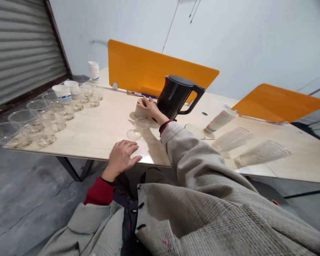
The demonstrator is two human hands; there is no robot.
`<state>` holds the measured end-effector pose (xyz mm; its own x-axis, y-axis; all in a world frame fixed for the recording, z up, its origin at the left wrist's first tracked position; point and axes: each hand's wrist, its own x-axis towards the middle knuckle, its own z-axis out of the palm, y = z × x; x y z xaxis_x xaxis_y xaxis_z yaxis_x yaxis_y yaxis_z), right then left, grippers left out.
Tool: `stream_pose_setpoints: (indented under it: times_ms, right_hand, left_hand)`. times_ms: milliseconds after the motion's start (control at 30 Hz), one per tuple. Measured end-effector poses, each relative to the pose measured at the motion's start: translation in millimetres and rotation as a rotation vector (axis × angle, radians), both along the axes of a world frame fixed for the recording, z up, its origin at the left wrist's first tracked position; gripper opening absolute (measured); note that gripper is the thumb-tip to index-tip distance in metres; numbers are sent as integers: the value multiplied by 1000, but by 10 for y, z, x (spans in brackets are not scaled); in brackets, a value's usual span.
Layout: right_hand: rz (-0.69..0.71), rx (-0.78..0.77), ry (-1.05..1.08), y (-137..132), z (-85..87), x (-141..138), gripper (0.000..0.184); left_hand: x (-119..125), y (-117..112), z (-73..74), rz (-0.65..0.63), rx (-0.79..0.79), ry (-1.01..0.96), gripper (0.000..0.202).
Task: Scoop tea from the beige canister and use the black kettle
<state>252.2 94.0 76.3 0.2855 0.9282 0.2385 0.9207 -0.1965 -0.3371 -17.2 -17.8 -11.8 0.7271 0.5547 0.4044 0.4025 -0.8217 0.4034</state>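
Observation:
My right hand (151, 107) reaches across to a small pale round canister (140, 112), its fingers bent together over the rim. The fingertips dip at the opening, so what they pinch, if anything, is hidden. Just in front of the canister stands a small clear cup (141, 124). My left hand (123, 157) hovers by the table's front edge, empty, fingers and thumb apart. Behind my right wrist is a black electric kettle (173, 96) with its lid down and handle to the right.
Rows of clear plastic cups (46, 122) with pale bits at the bottom line the table's (96, 131) left side, with paper cups (61, 91) behind. At right lie stacked paper cups (220, 121) and clear cup stacks (263, 153). Orange dividers (138, 64) stand at the back.

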Motion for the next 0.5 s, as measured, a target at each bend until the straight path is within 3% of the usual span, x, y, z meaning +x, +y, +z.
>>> stream_pose_setpoints:
  times_ms: [100, 200, 367, 433, 500]
  right_hand:
    - [-6, 134, -18, -198, 64, 17, 82]
    - [-73, 363, -83, -511, 199, 194, 82]
    - [-295, 698, -164, -936, 403, 952, 83]
    - [-389, 721, -91, -971, 411, 1283, 85]
    - [-353, 681, -39, -943, 384, 1535, 85]
  left_hand:
    - [-6, 22, 3, 1, -11, 2, 33]
    - [-10, 37, 3, -1, -22, -7, 32]
    - [7, 35, 11, 23, -6, -6, 29]
    - [17, 30, 23, 35, 0, 2, 30]
    - [25, 31, 32, 45, 2, 9, 30]
